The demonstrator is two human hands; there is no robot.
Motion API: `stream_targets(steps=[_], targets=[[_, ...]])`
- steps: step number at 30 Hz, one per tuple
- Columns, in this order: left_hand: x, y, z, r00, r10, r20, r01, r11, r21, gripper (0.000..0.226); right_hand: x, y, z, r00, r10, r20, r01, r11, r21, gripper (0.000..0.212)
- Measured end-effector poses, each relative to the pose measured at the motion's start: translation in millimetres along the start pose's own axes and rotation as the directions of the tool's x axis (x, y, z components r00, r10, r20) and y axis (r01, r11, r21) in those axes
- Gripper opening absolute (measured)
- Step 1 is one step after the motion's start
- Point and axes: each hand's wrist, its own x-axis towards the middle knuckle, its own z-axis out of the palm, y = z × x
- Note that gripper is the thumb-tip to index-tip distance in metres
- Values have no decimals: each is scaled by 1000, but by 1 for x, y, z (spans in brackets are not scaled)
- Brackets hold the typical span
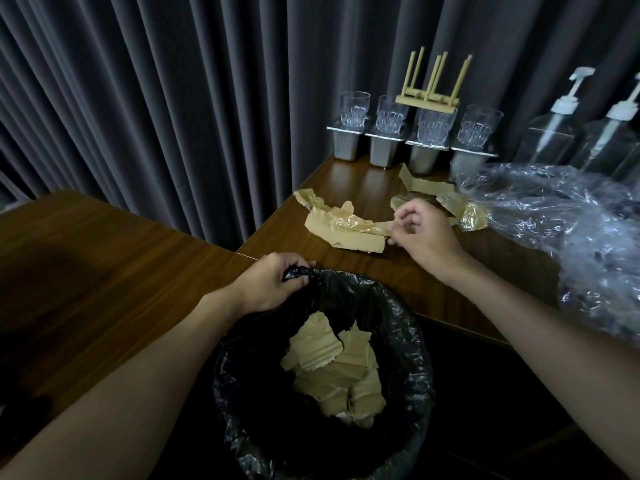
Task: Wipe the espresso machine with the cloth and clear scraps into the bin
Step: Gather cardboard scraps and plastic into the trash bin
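A bin lined with a black bag (408,341) sits low in front of me, with several torn cardboard scraps (332,368) lying inside. My left hand (273,282) grips the bunched bag at the bin's far rim. On the wooden counter (346,188) lies a long tan cardboard scrap with tape (346,230). My right hand (422,233) pinches its right end. More torn scraps (426,185) lie behind that hand. No espresso machine and no cloth are in view.
Crumpled clear plastic wrap (561,216) covers the counter's right side. Four glasses on metal holders (415,133) stand at the back, with a small wooden rack (429,88) on top. Two pump bottles (568,119) are at the far right. A second wooden table (104,271) lies left. Grey curtains hang behind.
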Motion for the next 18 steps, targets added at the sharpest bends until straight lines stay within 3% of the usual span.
stream_targets(steps=[3, 5, 11, 18], targets=[[0, 0, 0, 1000, 3, 2, -3, 1000, 2, 13, -10, -7, -7, 999, 42, 17, -44, 992, 119, 29], [0, -1, 0, 1000, 7, 0, -7, 1000, -3, 12, -16, -15, -13, 999, 47, -15, -43, 984, 172, 20], [1, -3, 1, 1000, 20, -6, -20, 1000, 5, 12, -23, -39, -36, 968, 49, -247, 28, 953, 301, 6], [1, 0, 0, 1000, 1, -13, -1, 1000, 18, 10, -32, -43, -59, 977, 199, -73, -111, 773, 625, 17]])
